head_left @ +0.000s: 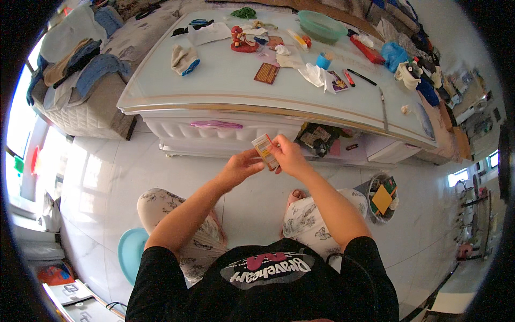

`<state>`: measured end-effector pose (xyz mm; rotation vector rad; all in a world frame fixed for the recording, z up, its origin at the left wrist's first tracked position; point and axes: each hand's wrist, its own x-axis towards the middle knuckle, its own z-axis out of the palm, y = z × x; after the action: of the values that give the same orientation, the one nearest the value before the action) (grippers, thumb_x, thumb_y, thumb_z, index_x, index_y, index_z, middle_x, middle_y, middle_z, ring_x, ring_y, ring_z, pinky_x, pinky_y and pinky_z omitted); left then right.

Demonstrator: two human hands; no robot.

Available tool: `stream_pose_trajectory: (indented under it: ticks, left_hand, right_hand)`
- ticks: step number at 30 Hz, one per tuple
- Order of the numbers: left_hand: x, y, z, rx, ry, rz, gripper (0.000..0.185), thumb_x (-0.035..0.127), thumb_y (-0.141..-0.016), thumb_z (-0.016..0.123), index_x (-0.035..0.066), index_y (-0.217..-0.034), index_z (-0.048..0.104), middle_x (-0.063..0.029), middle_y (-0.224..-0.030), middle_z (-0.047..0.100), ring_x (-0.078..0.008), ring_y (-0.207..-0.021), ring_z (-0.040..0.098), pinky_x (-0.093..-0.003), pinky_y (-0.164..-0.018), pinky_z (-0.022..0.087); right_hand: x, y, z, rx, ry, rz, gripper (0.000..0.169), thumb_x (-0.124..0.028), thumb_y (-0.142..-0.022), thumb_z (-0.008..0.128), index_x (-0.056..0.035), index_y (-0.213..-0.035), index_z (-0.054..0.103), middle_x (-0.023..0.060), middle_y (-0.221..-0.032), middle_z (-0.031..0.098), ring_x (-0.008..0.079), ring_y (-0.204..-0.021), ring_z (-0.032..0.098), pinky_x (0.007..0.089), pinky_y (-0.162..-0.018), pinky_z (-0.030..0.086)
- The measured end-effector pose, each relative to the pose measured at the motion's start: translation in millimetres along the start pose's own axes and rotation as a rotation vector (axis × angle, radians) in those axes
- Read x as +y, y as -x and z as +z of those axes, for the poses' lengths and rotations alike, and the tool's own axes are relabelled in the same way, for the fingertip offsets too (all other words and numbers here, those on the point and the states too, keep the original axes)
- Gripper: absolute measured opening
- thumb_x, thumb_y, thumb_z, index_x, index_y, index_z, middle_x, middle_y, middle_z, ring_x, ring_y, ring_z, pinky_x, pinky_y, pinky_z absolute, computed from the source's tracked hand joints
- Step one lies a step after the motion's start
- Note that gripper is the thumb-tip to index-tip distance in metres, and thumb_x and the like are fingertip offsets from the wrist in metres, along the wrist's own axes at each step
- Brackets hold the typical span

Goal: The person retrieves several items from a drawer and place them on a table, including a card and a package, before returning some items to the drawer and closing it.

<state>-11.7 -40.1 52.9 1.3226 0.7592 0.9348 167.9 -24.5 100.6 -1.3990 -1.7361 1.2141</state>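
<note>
A small printed card or flat packet [264, 152] is pinched in my right hand [290, 157], above the floor in front of the table. My left hand [242, 166] is at its left side, fingers apart and curved around its lower edge; whether it grips the packet is unclear. On the glass-topped table [161, 88] ahead lie a brown printed card [266, 73], a red figurine [240, 40], a white glove with a blue cuff [185, 60], crumpled tissue [317, 75], a blue cup of toothpicks [324, 60], a red marker [349, 78] and a black pen [361, 77].
A green plastic basin [322, 27] stands at the table's back. A slim knife-like tool [383, 108] lies near its front right edge. An open shelf [362, 151] under the tabletop holds a dark bag. At the floor's right is a waste bin [374, 217]; a turquoise stool [132, 253] stands lower left.
</note>
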Motion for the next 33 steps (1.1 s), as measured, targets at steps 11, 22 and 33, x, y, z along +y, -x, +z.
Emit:
stream_pose_trajectory:
  ticks: [11, 22, 33]
  left_hand:
    - [42.8, 14.4, -27.0, 0.328, 0.623, -0.024, 0.027, 0.013, -0.090, 0.042, 0.001, -0.114, 0.044, -0.0138, -0.097, 0.059, -0.0213, -0.078, 0.061, -0.0331, -0.072, 0.051]
    - [61.6, 29.4, -66.6, 0.432, 0.534, 0.004, 0.031, 0.015, -0.087, 0.049, 0.004, -0.114, 0.040, -0.0128, -0.085, 0.058, -0.0188, -0.064, 0.055, -0.0309, -0.054, 0.046]
    - [43.4, -1.6, -90.8, -0.057, 0.607, -0.311, 0.025, 0.007, -0.087, 0.051, 0.000, -0.110, 0.045, -0.0135, -0.094, 0.058, -0.0186, -0.074, 0.057, -0.0321, -0.068, 0.048]
  right_hand:
    - [-46.0, 8.1, 7.3, 0.047, 0.053, -0.091, 0.016, -0.020, -0.088, 0.049, -0.0048, -0.090, 0.052, 0.0066, -0.064, 0.061, 0.0132, -0.050, 0.058, 0.0267, -0.046, 0.046]
    - [-72.0, -82.5, -45.9, 0.255, 0.078, -0.279, 0.009, -0.010, -0.085, 0.054, -0.0017, -0.082, 0.055, 0.0080, -0.063, 0.060, 0.0116, -0.049, 0.055, 0.0251, -0.043, 0.044]
    - [-83.8, -181.0, -30.4, -0.275, 0.661, -0.976, 0.032, -0.031, -0.070, 0.063, -0.0068, -0.090, 0.057, 0.0087, -0.100, 0.057, 0.0246, -0.091, 0.051, 0.0381, -0.077, 0.042]
